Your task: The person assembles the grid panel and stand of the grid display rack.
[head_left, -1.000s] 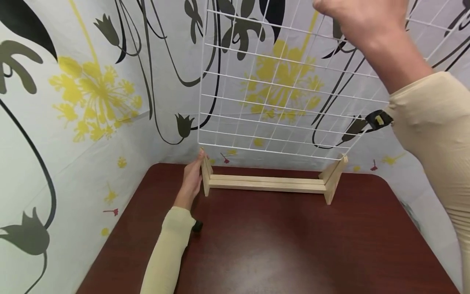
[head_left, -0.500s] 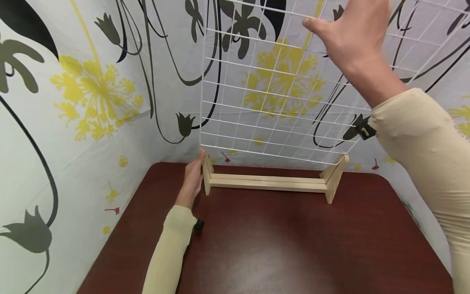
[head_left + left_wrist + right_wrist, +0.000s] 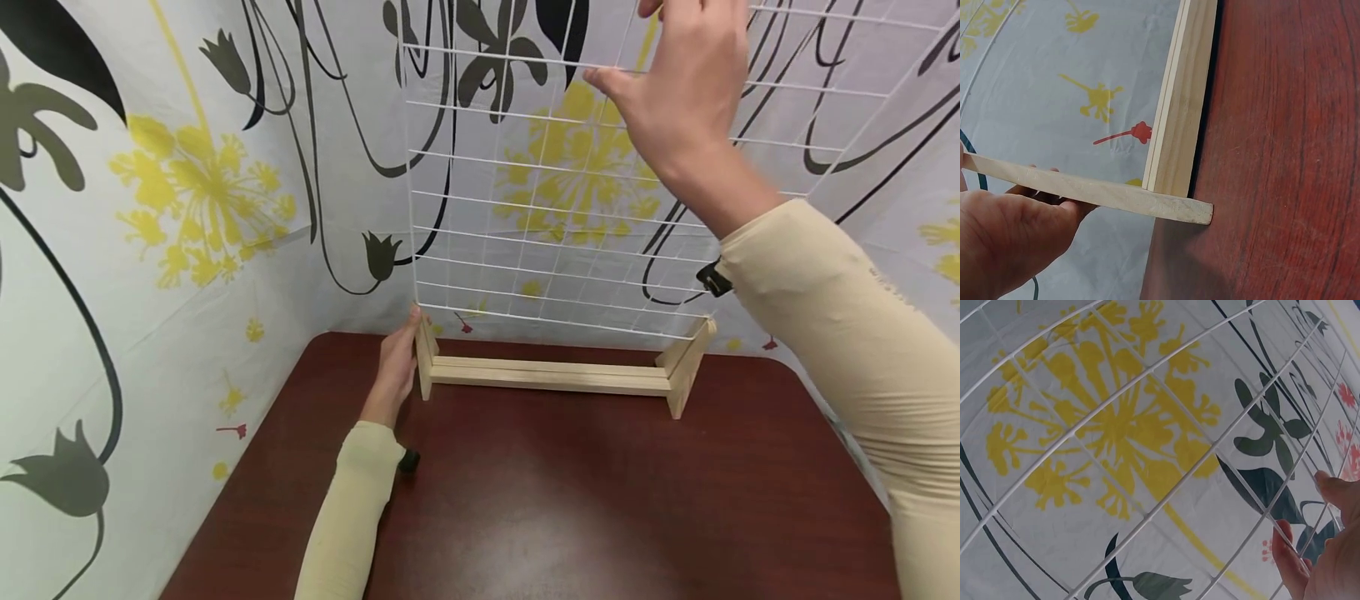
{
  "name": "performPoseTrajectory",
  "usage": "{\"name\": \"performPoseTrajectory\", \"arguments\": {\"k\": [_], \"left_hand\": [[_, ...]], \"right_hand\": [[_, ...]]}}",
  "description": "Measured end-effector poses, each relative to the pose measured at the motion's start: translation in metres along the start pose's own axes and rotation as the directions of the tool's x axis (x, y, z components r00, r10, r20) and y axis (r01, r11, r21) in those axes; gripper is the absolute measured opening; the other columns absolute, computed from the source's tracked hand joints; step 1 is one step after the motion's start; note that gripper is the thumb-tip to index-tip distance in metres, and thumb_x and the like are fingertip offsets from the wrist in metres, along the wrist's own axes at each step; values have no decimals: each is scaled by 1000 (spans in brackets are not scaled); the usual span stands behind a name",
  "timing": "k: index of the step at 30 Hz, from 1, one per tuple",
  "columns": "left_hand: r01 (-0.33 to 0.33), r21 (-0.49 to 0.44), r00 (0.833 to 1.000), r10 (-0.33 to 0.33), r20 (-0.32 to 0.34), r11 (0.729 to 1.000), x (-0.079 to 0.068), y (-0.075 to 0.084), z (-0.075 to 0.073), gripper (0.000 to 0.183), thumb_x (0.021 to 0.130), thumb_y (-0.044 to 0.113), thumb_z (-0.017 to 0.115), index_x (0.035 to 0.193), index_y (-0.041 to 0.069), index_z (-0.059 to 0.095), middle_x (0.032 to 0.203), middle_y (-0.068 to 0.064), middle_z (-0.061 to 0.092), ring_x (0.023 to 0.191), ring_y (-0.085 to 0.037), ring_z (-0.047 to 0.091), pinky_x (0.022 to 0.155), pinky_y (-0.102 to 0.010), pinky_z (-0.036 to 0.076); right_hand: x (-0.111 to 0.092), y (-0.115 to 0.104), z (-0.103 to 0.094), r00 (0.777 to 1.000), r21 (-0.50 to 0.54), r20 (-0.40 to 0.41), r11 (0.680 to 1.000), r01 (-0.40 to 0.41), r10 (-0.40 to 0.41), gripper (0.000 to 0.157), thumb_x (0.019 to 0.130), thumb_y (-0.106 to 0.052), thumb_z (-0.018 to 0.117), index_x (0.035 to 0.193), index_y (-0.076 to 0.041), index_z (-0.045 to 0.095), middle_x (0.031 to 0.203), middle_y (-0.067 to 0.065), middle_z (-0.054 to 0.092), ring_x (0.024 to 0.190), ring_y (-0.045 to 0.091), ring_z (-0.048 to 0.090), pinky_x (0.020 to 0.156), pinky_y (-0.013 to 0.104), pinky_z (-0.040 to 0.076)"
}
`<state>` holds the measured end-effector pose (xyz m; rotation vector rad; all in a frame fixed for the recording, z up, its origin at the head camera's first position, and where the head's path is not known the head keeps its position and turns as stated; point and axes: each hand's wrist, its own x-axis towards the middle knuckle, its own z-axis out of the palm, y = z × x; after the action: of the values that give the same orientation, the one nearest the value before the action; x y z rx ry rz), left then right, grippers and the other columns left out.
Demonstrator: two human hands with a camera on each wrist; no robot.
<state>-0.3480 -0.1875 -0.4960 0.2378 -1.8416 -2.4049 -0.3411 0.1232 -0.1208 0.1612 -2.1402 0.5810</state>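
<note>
A white wire grid panel point(image 3: 525, 179) stands tilted with its lower edge at a pale wooden stand point(image 3: 551, 375). The stand has two upright end boards joined by a crossbar. My left hand point(image 3: 393, 358) grips the stand's left end board; in the left wrist view thumb and fingers lie on either side of that board point(image 3: 1085, 187). My right hand point(image 3: 682, 100) holds the grid high up, right of its middle, thumb stretched left along a wire. In the right wrist view, that hand's thumb and finger point(image 3: 1291, 559) are at the wires. Some right fingertips are hidden in the head view.
The stand rests near the far edge of a dark reddish-brown table point(image 3: 600, 492). Behind and to the left hangs a pale sheet point(image 3: 225, 333) with yellow, grey and black flower prints.
My right hand has come down and left in the head view, and the upper part of the grid has shifted with it. The left hand and stand have stayed about where they were.
</note>
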Motion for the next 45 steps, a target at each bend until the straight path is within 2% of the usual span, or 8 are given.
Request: {"name": "performPoseTrajectory", "arguments": {"k": [7, 15, 21, 30, 34, 39, 42, 45], "left_hand": [[0, 15, 1000, 0, -4, 1000, -2, -2, 2, 75, 96, 69, 64, 135, 6, 67, 153, -11, 55, 146, -26, 49, 131, -53, 29], [-10, -3, 1000, 10, 3, 1000, 0, -4, 5, 78, 98, 65, 64, 139, -1, 63, 151, -15, 56, 142, -28, 52, 128, -52, 34], [-20, 1, 1000, 20, 20, 1000, 1, -3, 5, 80, 101, 63, 61, 148, -2, 57, 158, -18, 50, 148, -29, 47, 130, -53, 30], [-41, -34, 999, 41, 0, 999, 1, -4, 6, 65, 98, 64, 65, 127, 6, 70, 155, -24, 49, 145, -35, 48, 128, -54, 33], [-35, -37, 999, 35, 2, 999, 2, -2, 5, 68, 98, 64, 65, 128, 3, 69, 155, -25, 50, 146, -36, 48, 128, -53, 34], [-57, 155, 998, 58, -1, 986, 0, 4, 3, 79, 101, 69, 55, 140, 1, 63, 154, -19, 54, 144, -31, 49, 128, -53, 33], [-111, 313, 993, 118, -2, 943, -1, 8, 2, 79, 104, 69, 48, 146, 3, 60, 155, -16, 54, 145, -31, 49, 128, -51, 35], [-202, 395, 973, 229, -21, 896, 0, 14, 5, 70, 107, 61, 49, 148, 5, 59, 153, -17, 57, 143, -32, 52, 124, -49, 40]], "right_hand": [[-4, 2, 11, 999, 26, -33, 999, 26, -25, 60, 87, -43, 87, 128, -9, 59, 143, 4, 56, 148, 16, 40, 119, 32, 42], [-9, 2, 18, 997, 14, -24, 997, 72, -72, 60, 88, -46, 86, 129, -11, 58, 142, 6, 56, 148, 20, 40, 117, 37, 46], [-16, -3, 29, 993, 2, -23, 993, 116, -116, 58, 89, -46, 85, 127, -12, 58, 137, 8, 54, 133, 29, 47, 104, 47, 53], [-26, -9, 43, 983, -15, -58, 985, 173, -174, 55, 92, -49, 80, 127, -12, 59, 135, 9, 53, 123, 31, 50, 90, 50, 57], [-27, -9, 44, 982, -4, -68, 985, 175, -175, 55, 91, -48, 82, 126, -12, 60, 135, 8, 54, 124, 30, 52, 92, 49, 58], [-31, -11, 45, 980, -7, -35, 981, 195, -195, 58, 91, -49, 82, 130, -12, 60, 136, 9, 53, 129, 29, 51, 94, 48, 59], [-31, -12, 45, 980, -15, -27, 980, 198, -199, 59, 91, -49, 82, 131, -12, 59, 136, 9, 52, 130, 28, 51, 94, 47, 59], [-31, -13, 46, 979, -15, -30, 980, 199, -200, 59, 91, -48, 82, 132, -13, 59, 136, 9, 52, 131, 28, 51, 94, 47, 60]]}}
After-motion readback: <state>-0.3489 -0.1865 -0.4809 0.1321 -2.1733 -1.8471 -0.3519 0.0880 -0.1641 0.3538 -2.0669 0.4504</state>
